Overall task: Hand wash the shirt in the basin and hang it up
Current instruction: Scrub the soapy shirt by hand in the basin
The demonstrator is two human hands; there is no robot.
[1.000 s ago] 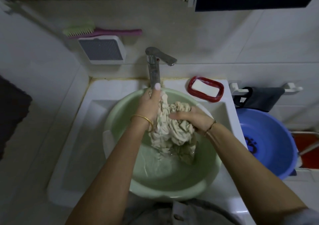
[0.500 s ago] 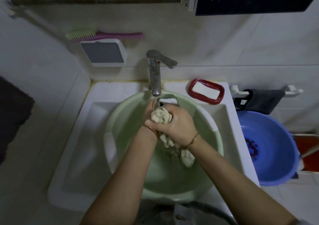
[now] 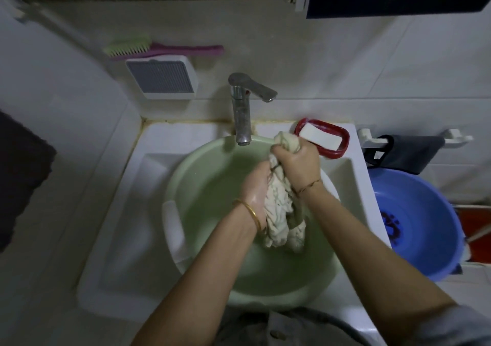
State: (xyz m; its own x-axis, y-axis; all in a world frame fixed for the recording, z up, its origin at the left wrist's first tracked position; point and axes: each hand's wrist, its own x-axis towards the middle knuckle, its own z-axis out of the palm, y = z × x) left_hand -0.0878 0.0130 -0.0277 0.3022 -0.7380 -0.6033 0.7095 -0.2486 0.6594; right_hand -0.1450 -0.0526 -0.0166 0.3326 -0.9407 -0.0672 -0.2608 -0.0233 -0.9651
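Both forearms are seen reaching in from the bottom edge. The shirt (image 3: 276,202), cream and bunched into a wet rope, is held over the green basin (image 3: 202,186), its lower end hanging low inside; contact with the water likely, view too dim to confirm. Left hand (image 3: 255,186): grip wrapped round the shirt's middle, gold bangle at the wrist. Right hand (image 3: 297,163): grip clenched on the upper end, a knot of cloth sticking out above the fist. The basin is seated in the white sink (image 3: 117,212). Beyond: tap (image 3: 243,111) over the basin rim, red soap dish (image 3: 337,143) with white bar just beside the right fist. A blue basin (image 3: 425,212) is set well right.
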